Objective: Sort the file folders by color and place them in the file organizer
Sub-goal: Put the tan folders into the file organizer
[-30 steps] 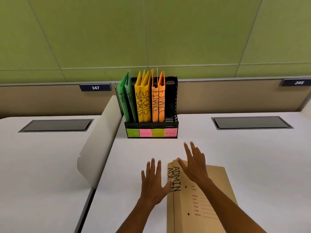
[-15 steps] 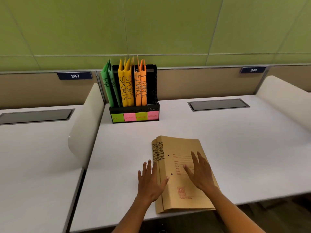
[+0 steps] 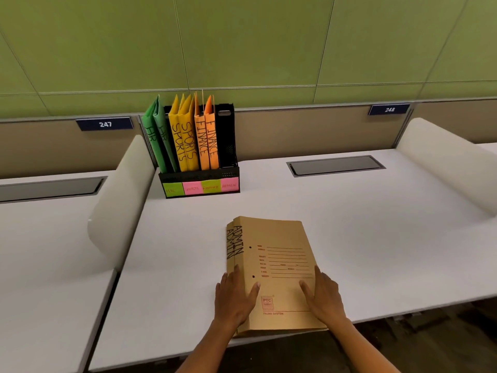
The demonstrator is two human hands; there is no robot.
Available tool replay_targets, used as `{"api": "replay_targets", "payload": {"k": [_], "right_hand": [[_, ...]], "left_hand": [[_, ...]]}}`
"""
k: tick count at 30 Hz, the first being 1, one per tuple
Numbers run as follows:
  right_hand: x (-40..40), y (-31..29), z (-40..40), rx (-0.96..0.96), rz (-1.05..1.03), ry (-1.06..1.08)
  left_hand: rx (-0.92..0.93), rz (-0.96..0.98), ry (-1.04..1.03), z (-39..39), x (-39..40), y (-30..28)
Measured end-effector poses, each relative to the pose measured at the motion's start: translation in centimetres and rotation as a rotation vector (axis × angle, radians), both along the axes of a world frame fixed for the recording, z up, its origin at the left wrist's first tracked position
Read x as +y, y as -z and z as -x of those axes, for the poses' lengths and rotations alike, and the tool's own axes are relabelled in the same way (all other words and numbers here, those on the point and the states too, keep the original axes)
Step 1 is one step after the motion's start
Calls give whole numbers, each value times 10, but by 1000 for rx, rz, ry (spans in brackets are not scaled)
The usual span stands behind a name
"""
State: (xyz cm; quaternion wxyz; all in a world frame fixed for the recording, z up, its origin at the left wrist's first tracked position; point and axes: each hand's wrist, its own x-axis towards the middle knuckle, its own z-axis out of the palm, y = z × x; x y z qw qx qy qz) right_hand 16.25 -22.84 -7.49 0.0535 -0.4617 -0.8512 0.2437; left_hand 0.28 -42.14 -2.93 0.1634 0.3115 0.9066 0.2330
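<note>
Two brown folders marked ADMIN (image 3: 279,254) lie stacked flat near the desk's front edge. My left hand (image 3: 235,297) rests against their left spine edge, thumb on the top cover. My right hand (image 3: 322,296) clasps the right edge, fingers on the cover. At the back stands a black file organizer (image 3: 200,185) with green HR folders (image 3: 157,135), yellow SPORTS folders (image 3: 183,138) and orange FINANCE folders (image 3: 207,138) upright in it. Its rightmost slot (image 3: 227,135), above a pink ADMIN label, holds nothing.
White curved dividers stand at the desk's left (image 3: 121,200) and right (image 3: 441,162). A grey cable hatch (image 3: 336,165) is set into the desk at the back right. A green panel wall with number plates 247 and 248 runs behind.
The view has pulled back from the desk. Both hands slid toward me along the brown folders and moved from lying flat on top to holding the stack's left and right edges.
</note>
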Motion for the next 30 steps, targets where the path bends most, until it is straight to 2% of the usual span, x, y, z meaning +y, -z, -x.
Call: {"api": "replay_targets", "payload": {"k": [4, 9, 14, 17, 25, 30], "right_hand": [[6, -6, 3, 71, -24, -49], [16, -10, 8, 186, 1, 4], [23, -20, 12, 154, -4, 82], [31, -20, 15, 171, 75, 121], [58, -17, 12, 243, 172, 119], [78, -16, 16, 221, 181, 49]], "left_hand": [[-32, -71, -81, -6, 15, 1], [-130, -184, -251, -6, 34, 13], [-222, -324, -432, -9, 48, -9], [-377, -383, -525, -6, 57, -14], [-500, -460, -592, 5, 62, -13], [-417, -518, -518, 7, 69, -21]]}}
